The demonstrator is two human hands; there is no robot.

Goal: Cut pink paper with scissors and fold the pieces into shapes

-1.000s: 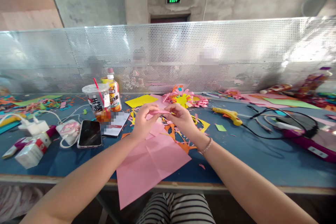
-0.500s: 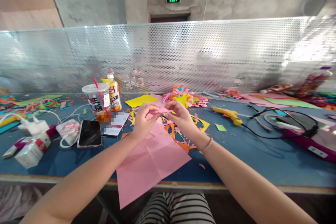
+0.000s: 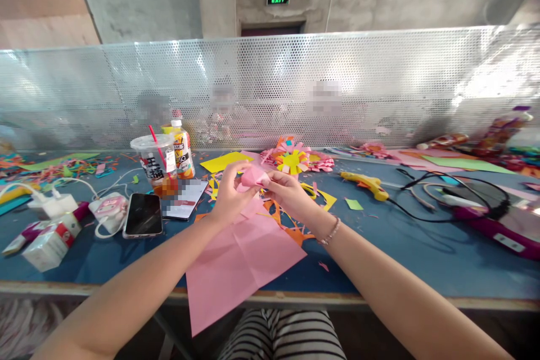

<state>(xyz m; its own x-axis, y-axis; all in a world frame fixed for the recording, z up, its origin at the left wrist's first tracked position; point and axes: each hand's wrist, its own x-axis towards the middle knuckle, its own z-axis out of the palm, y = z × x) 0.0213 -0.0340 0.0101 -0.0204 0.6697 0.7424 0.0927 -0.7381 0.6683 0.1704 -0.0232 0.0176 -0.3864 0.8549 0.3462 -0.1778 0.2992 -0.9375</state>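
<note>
A small piece of folded pink paper (image 3: 253, 176) is held up between both hands, above the table. My left hand (image 3: 231, 194) pinches it from the left, with the fingers curled behind. From the right, the thumb and fingertips of my right hand (image 3: 291, 194) close on its edge. Below the hands lies a large creased sheet of pink paper (image 3: 244, 264), its near corner hanging over the table's front edge. Orange paper scraps (image 3: 291, 228) and yellow scraps lie beyond and beside it. Behind the hands sits a paper flower (image 3: 293, 162) with a yellow centre and pink fringe.
Left on the blue table (image 3: 320, 275) are a phone (image 3: 143, 215), a charger (image 3: 110, 208), a small box (image 3: 51, 242), a plastic cup (image 3: 154, 163) and a bottle (image 3: 182, 149). A yellow glue gun (image 3: 366, 184) with a black cord lies right. A perforated metal screen (image 3: 270, 90) stands behind.
The small pink paper has been turned and opened up, so its folded faces now show. My right hand has shifted slightly lower; the large sheet stays in place.
</note>
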